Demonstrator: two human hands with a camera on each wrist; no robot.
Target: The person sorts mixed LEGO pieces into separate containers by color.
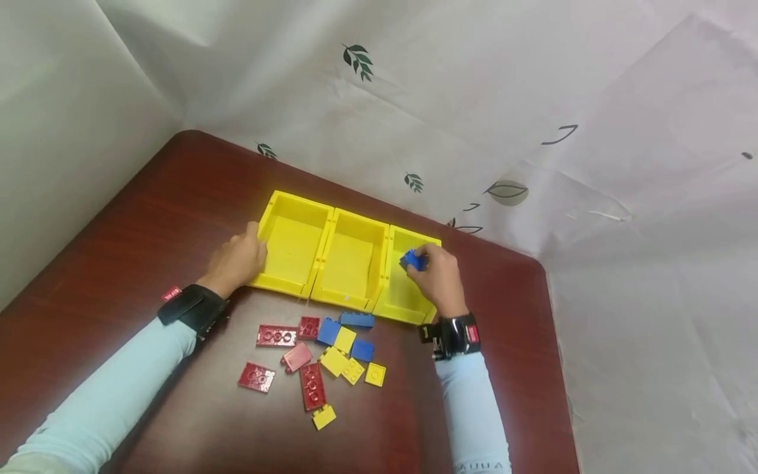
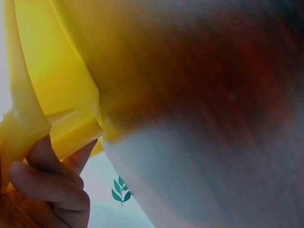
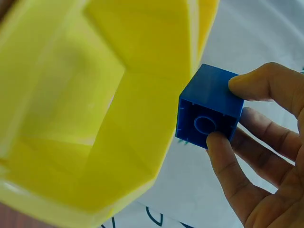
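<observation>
14 toy blocks (image 1: 334, 361), 3 yellow bins (image 1: 349, 263)

Right hand (image 1: 441, 276): 1, thumb and fingers pinching 1 blue block (image 3: 211, 90) over the rightmost bin (image 1: 403, 296). Left hand (image 1: 237, 262): 1, fingers gripping the outer edge of the leftmost bin (image 1: 290, 250). Bins: 3, side by side in 1 row. On the brown table (image 1: 195, 421), near side of the bins: 13 blocks, being 5 yellow (image 1: 375, 374), 3 blue (image 1: 362, 351), 4 dark red (image 1: 312, 387), 1 paler red (image 1: 297, 357)
</observation>
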